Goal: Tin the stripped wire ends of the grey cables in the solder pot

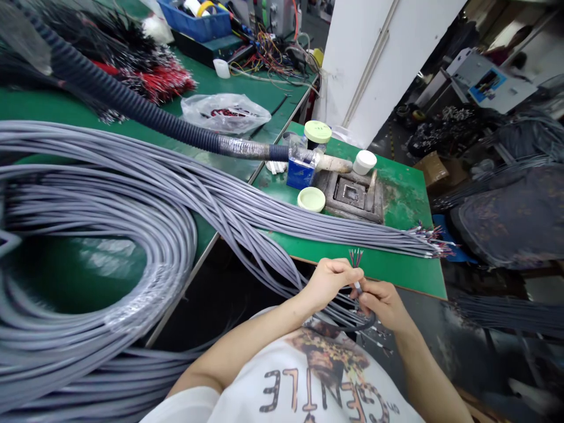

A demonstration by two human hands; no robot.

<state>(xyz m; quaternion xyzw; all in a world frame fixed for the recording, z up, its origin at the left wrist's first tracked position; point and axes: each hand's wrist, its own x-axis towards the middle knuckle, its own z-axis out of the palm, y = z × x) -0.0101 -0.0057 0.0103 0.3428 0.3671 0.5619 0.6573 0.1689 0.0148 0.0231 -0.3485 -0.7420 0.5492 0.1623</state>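
My left hand (328,283) grips the end of a grey sheathed cable (356,286), and thin stripped coloured wires (356,257) fan out above my fingers. My right hand (382,304) pinches at the same cable end from the other side, its fingertips touching my left hand's grip. Part of the cable end is hidden by my fingers. A long bundle of grey cables (247,202) runs across the green workbench (352,258) just ahead of my hands, with its loose wire ends (427,242) at the right.
A large coil of grey cables (88,235) fills the left. A black corrugated hose (132,111) ends near a metal solder pot (350,191), with a blue tin and white-lidded tubs beside it. Red-and-black wire bundles, a plastic bag and a blue bin lie further back.
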